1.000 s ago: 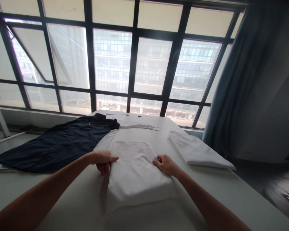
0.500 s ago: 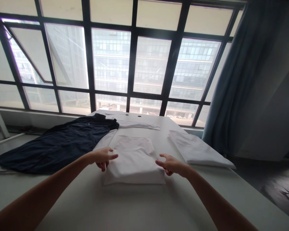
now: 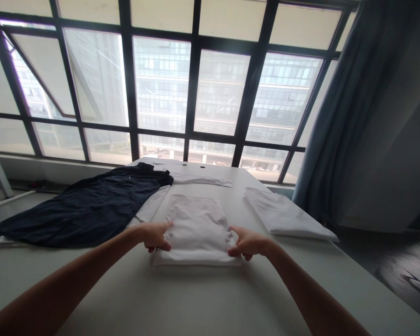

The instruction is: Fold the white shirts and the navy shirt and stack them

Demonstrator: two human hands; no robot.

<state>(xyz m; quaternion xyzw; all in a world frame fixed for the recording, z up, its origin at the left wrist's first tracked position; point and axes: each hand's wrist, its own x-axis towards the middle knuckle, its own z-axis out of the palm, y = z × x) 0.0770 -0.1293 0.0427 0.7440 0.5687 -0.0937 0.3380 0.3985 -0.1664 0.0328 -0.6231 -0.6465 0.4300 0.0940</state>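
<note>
A folded white garment [image 3: 198,228] lies flat in front of me, a thick fold along its near edge. My left hand [image 3: 156,237] grips its left side near the front corner, thumb on top and the other fingers curled down at the edge. On the opposite side, my right hand [image 3: 248,243] holds the right edge in the same way, thumb pressed on the cloth. Parts of the fingers of both hands are hidden.
A dark navy garment [image 3: 87,205] is spread at the left over white cloth [image 3: 153,205]. Another folded white garment [image 3: 290,214] lies at the right edge of the white table [image 3: 196,298]. More white cloth [image 3: 203,180] lies at the back, before the windows.
My hands have moved nearer the front corners, and the thumbs have come down onto the cloth. The garment's near edge looks flatter and more sharply folded.
</note>
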